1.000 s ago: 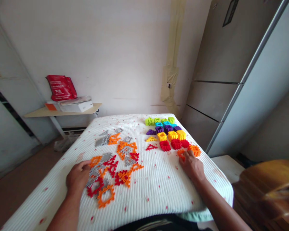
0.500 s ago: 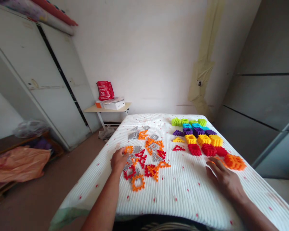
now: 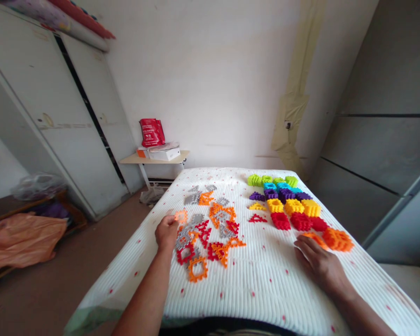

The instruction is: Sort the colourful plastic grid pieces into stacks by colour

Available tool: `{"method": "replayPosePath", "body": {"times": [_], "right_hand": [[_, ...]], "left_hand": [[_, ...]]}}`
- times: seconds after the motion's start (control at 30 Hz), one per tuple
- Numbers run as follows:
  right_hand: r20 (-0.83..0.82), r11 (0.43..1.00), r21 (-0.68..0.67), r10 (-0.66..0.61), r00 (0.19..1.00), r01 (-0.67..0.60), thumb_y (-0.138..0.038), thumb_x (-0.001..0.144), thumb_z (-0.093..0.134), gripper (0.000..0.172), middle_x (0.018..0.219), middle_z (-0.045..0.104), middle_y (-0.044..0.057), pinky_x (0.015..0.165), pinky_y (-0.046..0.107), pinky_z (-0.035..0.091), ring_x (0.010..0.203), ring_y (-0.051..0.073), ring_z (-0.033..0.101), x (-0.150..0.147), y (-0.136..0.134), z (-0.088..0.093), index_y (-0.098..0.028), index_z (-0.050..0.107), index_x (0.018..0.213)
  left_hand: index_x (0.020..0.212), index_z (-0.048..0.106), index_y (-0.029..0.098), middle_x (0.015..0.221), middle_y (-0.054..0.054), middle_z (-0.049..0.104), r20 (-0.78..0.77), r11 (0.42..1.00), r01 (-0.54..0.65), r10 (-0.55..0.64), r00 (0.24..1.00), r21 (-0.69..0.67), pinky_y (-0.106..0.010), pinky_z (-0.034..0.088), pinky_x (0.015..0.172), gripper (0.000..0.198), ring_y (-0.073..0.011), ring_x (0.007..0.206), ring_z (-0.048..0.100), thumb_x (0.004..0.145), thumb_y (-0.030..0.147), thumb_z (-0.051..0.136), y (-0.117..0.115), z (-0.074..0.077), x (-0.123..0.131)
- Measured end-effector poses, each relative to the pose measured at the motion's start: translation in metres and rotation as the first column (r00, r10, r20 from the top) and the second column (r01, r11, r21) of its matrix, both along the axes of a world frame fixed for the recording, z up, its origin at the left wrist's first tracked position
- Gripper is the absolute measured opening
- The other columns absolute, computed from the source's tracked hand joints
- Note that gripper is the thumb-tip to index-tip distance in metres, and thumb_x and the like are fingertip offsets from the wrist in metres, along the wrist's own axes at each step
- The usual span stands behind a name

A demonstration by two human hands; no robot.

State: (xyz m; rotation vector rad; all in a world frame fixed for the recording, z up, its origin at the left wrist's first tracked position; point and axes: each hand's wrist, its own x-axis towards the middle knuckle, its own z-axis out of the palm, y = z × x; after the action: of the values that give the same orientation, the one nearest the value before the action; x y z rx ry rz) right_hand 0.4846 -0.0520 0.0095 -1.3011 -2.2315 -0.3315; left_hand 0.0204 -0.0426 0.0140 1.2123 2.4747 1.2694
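My left hand [image 3: 167,232] pinches a small orange square piece [image 3: 181,215] at the left edge of a loose pile of flat orange, red and grey pieces [image 3: 210,233]. My right hand [image 3: 317,262] rests on the white quilted cover [image 3: 259,280] with its fingers spread over a flat orange piece [image 3: 314,238], right beside an orange cube [image 3: 338,239]. Beyond it stand rows of assembled cubes: red [image 3: 294,221], yellow [image 3: 294,206], purple and blue [image 3: 283,190], green [image 3: 271,179]. A yellow triangle [image 3: 257,206] and a red triangle [image 3: 258,218] lie to their left.
A small shelf [image 3: 154,158] with a red bag [image 3: 151,132] and a white box stands against the far wall. White wardrobe doors [image 3: 56,126] are on the left, a grey cabinet [image 3: 381,140] on the right. An orange bag [image 3: 21,238] lies on the floor at left.
The view has swung left. My left hand has lifted the orange square piece out of the pile's left edge. My right hand stays by the orange cube.
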Motion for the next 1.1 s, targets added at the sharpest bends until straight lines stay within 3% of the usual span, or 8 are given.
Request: {"method": "replayPosePath", "body": {"times": [0.1, 0.2, 0.33, 0.47, 0.6, 0.7, 0.9, 1.1], "right_hand": [[-0.122, 0.996, -0.082, 0.034, 0.992, -0.045, -0.035, 0.090, 0.036, 0.032, 0.102, 0.066, 0.010, 0.072, 0.031, 0.052, 0.084, 0.020, 0.065, -0.009, 0.001, 0.006, -0.020, 0.065, 0.092], [-0.287, 0.976, -0.190, 0.050, 0.957, -0.108, -0.039, 0.088, 0.038, 0.031, 0.090, 0.066, 0.008, 0.066, 0.029, 0.051, 0.070, 0.017, 0.063, -0.026, 0.003, 0.015, -0.019, 0.062, 0.091], [-0.495, 0.902, -0.372, 0.006, 0.869, -0.218, -0.046, 0.084, 0.044, 0.033, 0.074, 0.063, 0.003, 0.055, 0.027, 0.046, 0.057, 0.014, 0.055, -0.056, 0.007, 0.028, -0.019, 0.061, 0.093], [-0.650, 0.761, -0.462, 0.059, 0.758, -0.456, -0.046, 0.076, 0.055, 0.043, 0.089, 0.062, 0.005, 0.060, 0.026, 0.046, 0.074, 0.017, 0.058, -0.081, 0.008, 0.037, -0.018, 0.057, 0.108], [-0.667, 0.652, -0.511, 0.110, 0.737, -0.560, -0.041, 0.070, 0.062, 0.046, 0.100, 0.060, 0.006, 0.065, 0.027, 0.045, 0.084, 0.019, 0.056, -0.096, 0.007, 0.038, -0.019, 0.059, 0.111], [-0.640, 0.616, -0.545, 0.134, 0.757, -0.569, -0.034, 0.068, 0.064, 0.041, 0.097, 0.062, 0.005, 0.065, 0.027, 0.043, 0.081, 0.018, 0.055, -0.102, 0.005, 0.040, -0.019, 0.062, 0.106], [-0.670, 0.587, -0.504, 0.198, 0.716, -0.633, -0.034, 0.067, 0.067, 0.040, 0.112, 0.060, 0.006, 0.062, 0.025, 0.044, 0.084, 0.017, 0.054, -0.107, 0.005, 0.044, -0.021, 0.063, 0.105], [-0.651, 0.631, -0.424, 0.286, 0.703, -0.650, -0.036, 0.063, 0.074, 0.042, 0.099, 0.065, 0.005, 0.071, 0.028, 0.046, 0.084, 0.017, 0.057, -0.108, 0.003, 0.043, -0.021, 0.066, 0.101]], "left_hand": [[0.093, 0.059, 0.014, 0.087, -0.005, 0.067, 0.016, 0.995, -0.008, 0.006, 1.000, 0.103, -0.023, 0.047, 0.073, 0.026, -0.0152, 0.080, 0.062, 0.076, 0.029, 0.046, -0.005, 0.011, 0.015], [0.080, 0.059, 0.019, 0.078, 0.000, 0.065, -0.024, 0.962, 0.157, -0.156, 0.988, 0.225, -0.024, 0.047, 0.070, 0.013, -0.0140, 0.074, 0.060, 0.073, 0.028, 0.052, -0.014, 0.024, 0.052], [0.069, 0.056, 0.021, 0.075, -0.002, 0.062, -0.303, 0.746, 0.565, -0.480, 0.823, 0.353, -0.029, 0.046, 0.074, 0.013, -0.0153, 0.078, 0.057, 0.070, 0.010, 0.050, -0.024, 0.031, 0.116], [0.067, 0.054, 0.020, 0.074, -0.003, 0.058, -0.497, 0.603, 0.717, -0.528, 0.688, 0.351, -0.030, 0.046, 0.070, 0.021, -0.0159, 0.077, 0.054, 0.069, 0.000, 0.047, -0.027, 0.023, 0.157], [0.070, 0.054, 0.020, 0.075, -0.004, 0.057, -0.605, 0.518, 0.809, -0.560, 0.566, 0.276, -0.031, 0.045, 0.068, 0.021, -0.0162, 0.075, 0.052, 0.077, 0.003, 0.044, -0.032, 0.016, 0.166], [0.073, 0.056, 0.020, 0.076, -0.004, 0.057, -0.638, 0.479, 0.831, -0.553, 0.536, 0.283, -0.030, 0.047, 0.067, 0.022, -0.0151, 0.075, 0.053, 0.079, 0.003, 0.042, -0.035, 0.013, 0.164], [0.075, 0.057, 0.020, 0.080, -0.004, 0.059, -0.631, 0.447, 0.834, -0.555, 0.542, 0.324, -0.027, 0.050, 0.070, 0.023, -0.0135, 0.077, 0.056, 0.079, 0.003, 0.042, -0.035, 0.011, 0.164], [0.079, 0.058, 0.022, 0.083, -0.003, 0.062, -0.628, 0.448, 0.834, -0.559, 0.542, 0.321, -0.026, 0.051, 0.076, 0.024, -0.0133, 0.081, 0.060, 0.079, 0.003, 0.043, -0.033, 0.012, 0.164]]}}
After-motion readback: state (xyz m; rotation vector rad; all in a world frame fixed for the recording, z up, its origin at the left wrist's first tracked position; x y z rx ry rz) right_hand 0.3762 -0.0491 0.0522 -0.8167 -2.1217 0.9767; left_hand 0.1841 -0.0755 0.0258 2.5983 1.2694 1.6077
